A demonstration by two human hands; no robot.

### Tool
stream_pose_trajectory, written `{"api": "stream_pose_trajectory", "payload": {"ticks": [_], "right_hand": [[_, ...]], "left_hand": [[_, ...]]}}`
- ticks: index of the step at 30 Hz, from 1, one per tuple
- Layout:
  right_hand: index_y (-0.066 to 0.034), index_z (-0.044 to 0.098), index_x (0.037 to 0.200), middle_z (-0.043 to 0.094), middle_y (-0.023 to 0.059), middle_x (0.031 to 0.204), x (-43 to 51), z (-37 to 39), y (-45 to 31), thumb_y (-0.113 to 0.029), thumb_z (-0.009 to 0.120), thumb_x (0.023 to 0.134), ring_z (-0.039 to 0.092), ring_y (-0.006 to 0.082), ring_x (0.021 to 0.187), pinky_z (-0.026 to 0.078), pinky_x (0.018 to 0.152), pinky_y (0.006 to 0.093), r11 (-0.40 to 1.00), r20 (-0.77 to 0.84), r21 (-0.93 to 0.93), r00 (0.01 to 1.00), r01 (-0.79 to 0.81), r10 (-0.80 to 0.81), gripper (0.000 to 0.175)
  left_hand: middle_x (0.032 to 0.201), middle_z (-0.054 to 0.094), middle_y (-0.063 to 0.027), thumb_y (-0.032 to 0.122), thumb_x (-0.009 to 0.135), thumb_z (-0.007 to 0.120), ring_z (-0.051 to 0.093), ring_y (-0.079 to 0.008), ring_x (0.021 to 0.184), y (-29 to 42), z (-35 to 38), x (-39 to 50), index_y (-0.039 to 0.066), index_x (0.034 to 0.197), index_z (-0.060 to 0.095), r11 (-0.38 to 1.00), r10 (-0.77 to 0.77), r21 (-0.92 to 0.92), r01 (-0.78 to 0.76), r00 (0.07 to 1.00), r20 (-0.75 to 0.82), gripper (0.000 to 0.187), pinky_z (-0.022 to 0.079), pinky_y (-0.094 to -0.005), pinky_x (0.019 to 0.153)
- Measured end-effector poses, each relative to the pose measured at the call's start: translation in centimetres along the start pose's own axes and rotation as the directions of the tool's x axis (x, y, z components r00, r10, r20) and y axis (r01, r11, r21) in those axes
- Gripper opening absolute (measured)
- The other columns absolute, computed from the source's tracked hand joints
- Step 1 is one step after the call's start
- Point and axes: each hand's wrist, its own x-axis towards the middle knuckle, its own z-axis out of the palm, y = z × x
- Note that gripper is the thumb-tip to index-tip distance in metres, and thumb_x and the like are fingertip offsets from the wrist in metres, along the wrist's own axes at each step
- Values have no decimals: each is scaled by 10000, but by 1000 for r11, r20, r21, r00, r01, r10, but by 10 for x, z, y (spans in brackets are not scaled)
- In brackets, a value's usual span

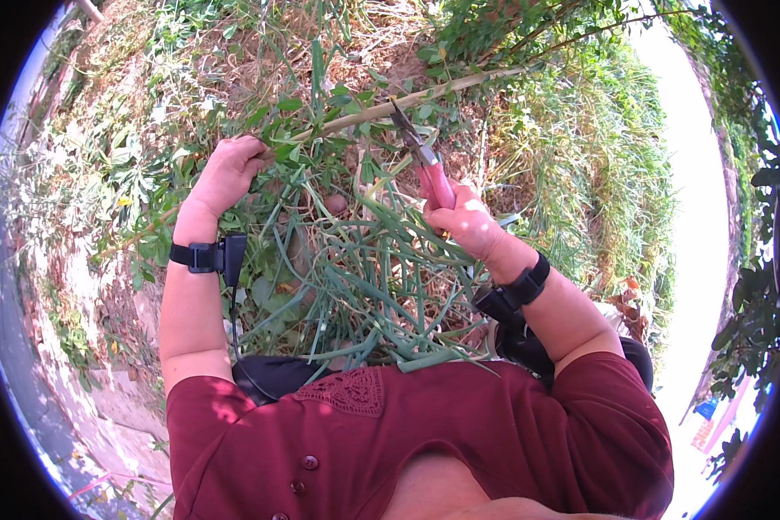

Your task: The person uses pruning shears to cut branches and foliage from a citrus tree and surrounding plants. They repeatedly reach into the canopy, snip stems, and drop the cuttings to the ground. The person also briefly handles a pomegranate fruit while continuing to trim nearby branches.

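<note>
A long pale branch [403, 103] with green leaves lies slantwise before me. My left hand [234, 166] is closed at the branch's leafy lower part, its fingertips among the leaves; the grip itself is partly hidden. In my right hand [458, 214] are pruning shears [434, 175] with pink handles and dark metal blades. The blade tips touch or lie just below the branch; whether the blades enclose it I cannot tell. Under both hands spreads a clump of long green onion-like leaves [390, 286].
Tall grass [598, 175] grows at the right, leafy weeds [117, 156] at the left. A leafy shrub [494, 32] stands at the top. A stone or concrete edge [110, 409] runs along the lower left. A cord hangs from the left wristband [201, 258].
</note>
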Motion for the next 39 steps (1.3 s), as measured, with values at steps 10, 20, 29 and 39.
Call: {"api": "stream_pose_trajectory", "payload": {"ticks": [10, 20, 29, 39], "right_hand": [[-18, 556, 871, 560, 13, 753, 13, -13, 25, -115, 678, 667, 511, 111, 674, 437, 640, 276, 999, -105, 15, 994, -39, 41, 257], [13, 571, 782, 563, 60, 663, 30, -71, 33, -104, 679, 709, 537, 141, 538, 430, 499, 286, 879, -230, -125, 875, -460, 425, 175], [-60, 566, 806, 569, 46, 666, 45, -84, 64, -83, 661, 745, 557, 148, 538, 433, 460, 287, 770, -149, 118, 756, -627, 638, 115], [-54, 634, 798, 613, 72, 802, 73, -93, 76, -165, 612, 756, 585, 205, 753, 479, 706, 378, 847, 99, 95, 852, -523, 514, 121]], "left_hand": [[836, 613, -129, 20, 746, 627, 567, -324, 830, -11, 0, -4, 11, 891, 623, 998, 9, 60, 2, 983, -184, 146, 439, -381, 788], [815, 627, -119, 63, 772, 608, 561, -316, 784, -17, 23, -4, 29, 872, 646, 975, 52, 222, -4, 975, -214, 112, 424, -392, 773], [809, 620, -97, 77, 767, 602, 596, -280, 803, -12, 82, 6, 90, 861, 623, 930, 82, 365, -52, 994, -70, 98, 422, -395, 755], [921, 602, -108, 46, 763, 569, 581, -290, 887, -15, 94, -4, 65, 836, 596, 871, -25, 490, -47, 990, 140, 80, 405, -388, 848]]}}
